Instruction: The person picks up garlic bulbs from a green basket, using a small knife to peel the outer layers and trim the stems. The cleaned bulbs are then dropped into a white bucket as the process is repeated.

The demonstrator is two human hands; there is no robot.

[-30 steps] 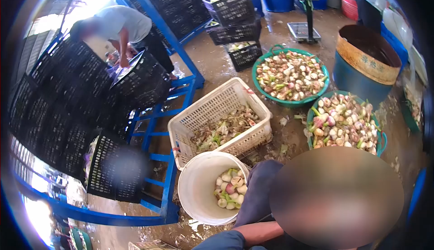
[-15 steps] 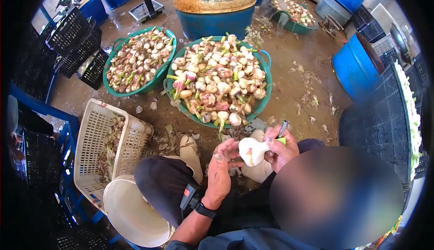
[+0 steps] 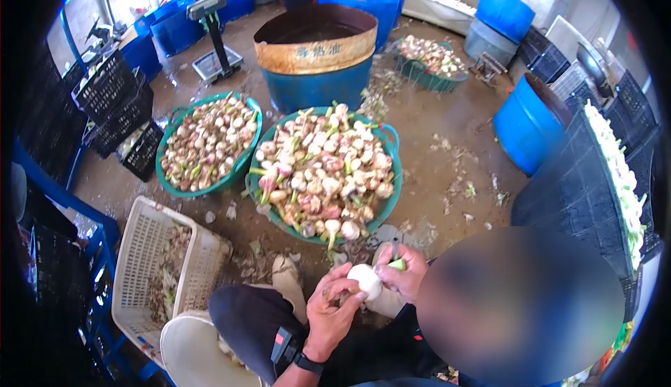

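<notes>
A wet, muddy concrete floor [image 3: 447, 142] littered with peelings fills the head view, with blue barrels and black crates [image 3: 112, 100] standing around its edges. At the centre sits a green basin [image 3: 397, 184] heaped with pink-and-white bulbs with green stalks. A second green basin [image 3: 210, 192] of the same bulbs lies just beside it on the left, and a blue drum [image 3: 314, 86] with a rusty yellow band stands behind them. A platform scale [image 3: 217, 62] stands farther back on the left. Nearer the person, on the left, a white slatted basket [image 3: 140, 247] holds trimmings, and a white bucket [image 3: 185, 348] stands just below it beside the knee. The peeled white bulb [image 3: 365, 280] is held low in front of the body, just this side of the central basin, between the two hands. The left hand [image 3: 332, 310] has its fingers curled around the bulb's lower left side. The right hand [image 3: 404, 275] has its fingers closed on the bulb's upper right side, along with a small green piece [image 3: 397, 264]; whether that is a stalk or a tool handle cannot be told. A black watch [image 3: 307, 362] sits on the left wrist.
</notes>
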